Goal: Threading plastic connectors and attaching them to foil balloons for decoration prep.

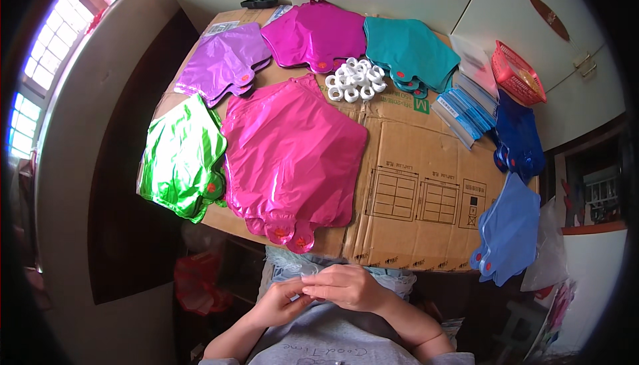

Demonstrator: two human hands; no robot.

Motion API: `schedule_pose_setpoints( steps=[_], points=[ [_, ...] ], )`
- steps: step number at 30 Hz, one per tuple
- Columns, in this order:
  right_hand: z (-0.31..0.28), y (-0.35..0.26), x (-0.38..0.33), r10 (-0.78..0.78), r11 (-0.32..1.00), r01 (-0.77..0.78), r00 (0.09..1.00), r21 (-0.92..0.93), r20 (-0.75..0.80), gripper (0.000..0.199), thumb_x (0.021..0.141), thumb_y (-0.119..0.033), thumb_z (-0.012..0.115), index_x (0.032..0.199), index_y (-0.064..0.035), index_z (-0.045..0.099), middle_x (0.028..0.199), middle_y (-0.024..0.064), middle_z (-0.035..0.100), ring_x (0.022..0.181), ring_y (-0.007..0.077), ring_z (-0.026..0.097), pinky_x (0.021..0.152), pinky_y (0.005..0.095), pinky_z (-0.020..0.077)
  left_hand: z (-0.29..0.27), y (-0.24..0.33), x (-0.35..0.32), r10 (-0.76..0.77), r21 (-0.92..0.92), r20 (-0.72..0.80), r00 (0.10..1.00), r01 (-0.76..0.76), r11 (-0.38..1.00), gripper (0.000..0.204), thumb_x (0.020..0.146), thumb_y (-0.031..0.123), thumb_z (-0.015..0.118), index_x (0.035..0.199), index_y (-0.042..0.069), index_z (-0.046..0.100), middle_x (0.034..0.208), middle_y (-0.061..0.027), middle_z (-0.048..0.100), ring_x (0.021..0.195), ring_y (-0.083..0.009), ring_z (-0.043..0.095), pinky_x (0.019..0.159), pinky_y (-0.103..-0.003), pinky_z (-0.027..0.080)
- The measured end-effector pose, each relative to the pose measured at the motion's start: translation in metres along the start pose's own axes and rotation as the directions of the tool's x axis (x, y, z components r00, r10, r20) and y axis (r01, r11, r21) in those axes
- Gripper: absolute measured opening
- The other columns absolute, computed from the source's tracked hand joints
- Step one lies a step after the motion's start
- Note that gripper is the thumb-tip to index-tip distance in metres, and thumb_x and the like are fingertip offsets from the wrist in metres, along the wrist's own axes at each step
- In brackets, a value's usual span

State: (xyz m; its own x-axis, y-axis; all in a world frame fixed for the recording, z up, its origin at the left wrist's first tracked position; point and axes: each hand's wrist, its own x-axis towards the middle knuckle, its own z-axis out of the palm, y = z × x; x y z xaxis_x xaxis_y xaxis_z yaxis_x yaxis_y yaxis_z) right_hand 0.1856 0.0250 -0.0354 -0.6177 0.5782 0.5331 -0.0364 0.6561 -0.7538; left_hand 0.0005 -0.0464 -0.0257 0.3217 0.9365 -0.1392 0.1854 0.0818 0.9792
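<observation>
Near the table's edge, the left hand (pixel 281 300) and right hand (pixel 346 286) meet, fingertips pinched together on something small and pale, too tiny to identify. Beyond them on the cardboard (pixel 413 192) lie seven foil balloon stacks, the hot-pink stack (pixel 293 158) closest, plus one heap of white rings (pixel 355 80).

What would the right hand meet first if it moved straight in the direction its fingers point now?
The right hand points toward the person's left, so it would meet the left hand first; their fingertips seem already to touch around something small and pale. Depth is unclear.
</observation>
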Motion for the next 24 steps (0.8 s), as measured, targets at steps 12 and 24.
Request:
schedule_pose_setpoints(
  steps=[12, 24],
  points=[
    [-0.013, -0.005, -0.005, 0.086, 0.988, -0.091, 0.995, 0.125, 0.047, 0.021, 0.073, -0.001, 0.068, 0.093, -0.0026, 0.064, 0.094, 0.0078, 0.066, 0.084, 0.0252, 0.065, 0.071, 0.0310, 0.0530, -0.010, 0.007, -0.001, -0.211, -0.380, 0.195, 0.958, 0.272, 0.884, 0.018, 0.093, 0.009, 0.051, 0.100, -0.004, 0.063, 0.093, -0.0055, 0.066, 0.090, -0.0098, 0.056, 0.081, -0.024, 0.044],
    [-0.008, -0.006, -0.024, 0.321, 0.799, -0.404, 0.913, 0.446, 0.253, 0.009, 0.076, -0.003, 0.069, 0.081, -0.0029, 0.061, 0.087, 0.0073, 0.063, 0.074, 0.0185, 0.063, 0.066, 0.0281, 0.0496, -0.007, -0.006, -0.003, -0.262, -0.482, 0.404, 0.876, 0.448, 0.753, 0.012, 0.089, 0.006, 0.058, 0.096, -0.004, 0.061, 0.091, -0.0060, 0.065, 0.086, -0.0096, 0.058, 0.079, -0.024, 0.045]
  ],
)
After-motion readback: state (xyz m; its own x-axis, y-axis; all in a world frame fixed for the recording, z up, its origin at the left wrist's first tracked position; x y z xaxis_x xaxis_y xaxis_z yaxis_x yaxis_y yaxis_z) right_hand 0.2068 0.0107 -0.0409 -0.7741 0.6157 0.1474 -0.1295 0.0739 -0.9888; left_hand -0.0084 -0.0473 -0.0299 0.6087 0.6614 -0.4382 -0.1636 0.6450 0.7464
